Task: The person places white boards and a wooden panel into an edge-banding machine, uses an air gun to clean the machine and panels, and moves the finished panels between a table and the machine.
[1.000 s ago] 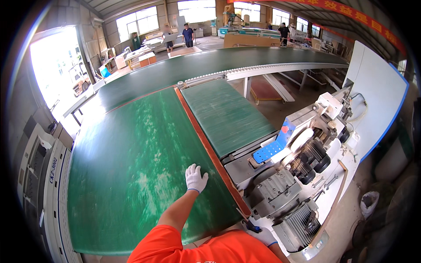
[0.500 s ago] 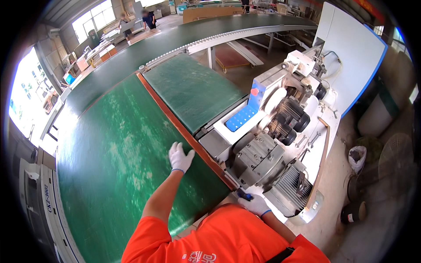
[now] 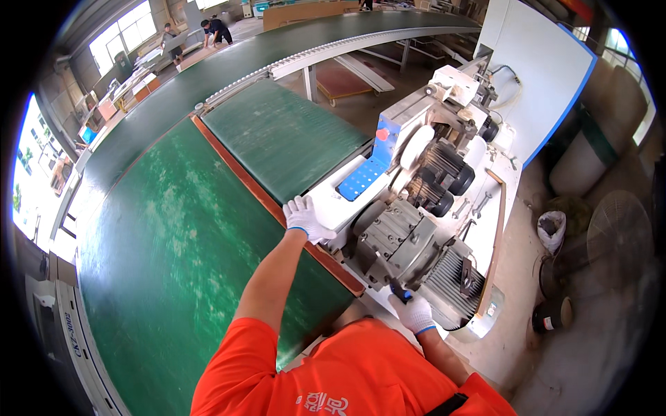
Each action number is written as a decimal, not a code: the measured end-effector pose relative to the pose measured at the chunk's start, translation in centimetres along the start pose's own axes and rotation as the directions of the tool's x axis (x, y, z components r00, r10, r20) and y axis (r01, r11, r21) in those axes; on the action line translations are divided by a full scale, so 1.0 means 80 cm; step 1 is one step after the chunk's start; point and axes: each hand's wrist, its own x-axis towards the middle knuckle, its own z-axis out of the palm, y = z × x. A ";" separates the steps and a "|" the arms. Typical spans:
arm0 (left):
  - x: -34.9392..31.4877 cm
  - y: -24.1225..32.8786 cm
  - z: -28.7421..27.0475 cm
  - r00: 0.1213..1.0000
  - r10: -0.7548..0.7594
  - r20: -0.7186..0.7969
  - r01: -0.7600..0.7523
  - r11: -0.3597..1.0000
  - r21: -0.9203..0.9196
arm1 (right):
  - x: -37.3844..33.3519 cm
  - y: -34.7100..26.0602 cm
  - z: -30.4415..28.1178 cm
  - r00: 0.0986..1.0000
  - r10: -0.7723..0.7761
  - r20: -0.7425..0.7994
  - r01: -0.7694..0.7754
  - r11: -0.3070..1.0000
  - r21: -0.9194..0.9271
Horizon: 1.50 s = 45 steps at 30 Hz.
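Observation:
My left hand (image 3: 306, 218), in a white glove, is spread over the red-brown edging strip (image 3: 267, 200) and the near corner of the machine's light metal housing. Whether it presses on them I cannot tell. My right hand (image 3: 414, 311), gloved too, is closed round the black-and-blue handle of what looks like a screwdriver (image 3: 399, 291). Its thin shaft points up toward the grey gearbox (image 3: 397, 239). Beside that hand sits a finned motor (image 3: 454, 281). Left of the strip stretches a scuffed green conveyor belt (image 3: 166, 229).
A smaller green belt (image 3: 284, 135) lies beyond the strip. Wrenches (image 3: 481, 205) rest on the machine bed near a blue perforated plate (image 3: 362, 182). A white panel (image 3: 538, 73) stands behind. On the right are a fan (image 3: 619, 229) and a black bucket (image 3: 553, 315). Two people (image 3: 216, 30) work far off.
My left hand has moved right, from above the green belt to the strip and machine corner. My right hand has risen toward the gearbox with the tool. The view has shifted slightly right.

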 end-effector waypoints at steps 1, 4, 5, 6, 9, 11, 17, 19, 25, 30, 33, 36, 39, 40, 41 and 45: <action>-0.007 -0.009 -0.009 1.000 0.002 0.026 -0.002 1.000 -0.005 | 0.005 0.003 -0.002 0.993 0.120 -0.013 -0.119 0.991 0.057; -0.033 -0.042 -0.006 1.000 -0.019 -0.004 0.019 1.000 0.000 | 0.020 0.016 -0.002 0.986 0.156 -0.054 -0.151 0.985 0.088; -0.047 -0.049 0.001 0.999 -0.026 -0.032 0.026 1.000 0.004 | 0.022 0.017 -0.002 0.986 0.156 -0.061 -0.151 0.985 0.086; -0.065 -0.053 0.007 0.996 -0.022 -0.086 0.021 1.000 -0.015 | 0.021 0.011 -0.004 0.986 0.155 -0.068 -0.147 0.983 0.111; -0.132 -0.065 0.021 0.991 -0.089 -0.096 0.081 0.993 -0.084 | 0.027 0.010 0.010 0.991 0.115 0.072 -0.127 0.974 0.187; -0.185 -0.073 0.024 0.988 -0.128 -0.088 0.117 0.985 -0.128 | 0.002 -0.067 -0.026 0.910 0.127 0.396 -0.227 0.950 0.216; -0.330 -0.051 0.053 0.973 -0.181 -0.141 0.150 0.967 -0.207 | 0.017 -0.070 0.080 0.649 -0.060 0.758 -0.297 0.898 0.325; -0.371 -0.029 0.062 0.952 -0.225 -0.208 0.180 0.960 -0.215 | 0.017 -0.069 0.108 0.603 -0.086 0.793 -0.396 0.831 0.391; -0.436 -0.016 0.111 0.900 -0.428 -0.081 0.352 0.824 -0.443 | 0.021 -0.088 0.103 0.440 -0.089 0.894 -0.460 0.832 0.310; -0.456 -0.002 0.124 0.735 -0.678 0.013 0.550 0.585 -0.596 | 0.026 -0.086 0.087 0.294 -0.150 0.944 -0.363 0.896 0.256; -0.490 0.018 0.149 0.665 -0.713 0.224 0.685 0.462 -0.564 | 0.014 -0.087 0.073 0.242 -0.142 0.960 -0.219 0.956 0.196; -0.531 0.055 0.203 0.534 -0.780 0.327 0.585 0.062 -0.808 | 0.002 -0.073 0.072 0.145 -0.089 0.985 -0.143 0.984 0.110; -0.569 0.088 0.234 0.427 -0.804 0.414 0.426 -0.225 -0.876 | -0.027 -0.063 0.075 0.135 -0.102 0.986 -0.083 0.990 0.114; -0.583 0.098 0.236 0.380 -0.826 0.418 0.444 -0.234 -0.865 | -0.030 -0.054 0.083 0.118 -0.094 0.989 -0.043 0.994 0.100; -0.596 0.108 0.239 0.330 -0.846 0.420 0.460 -0.245 -0.854 | -0.034 -0.048 0.090 0.099 -0.086 0.991 0.000 0.996 0.087; -0.673 0.169 0.255 0.065 -0.904 0.422 0.092 -0.416 -0.905 | -0.085 -0.052 0.115 -0.109 -0.095 0.990 0.213 0.970 0.117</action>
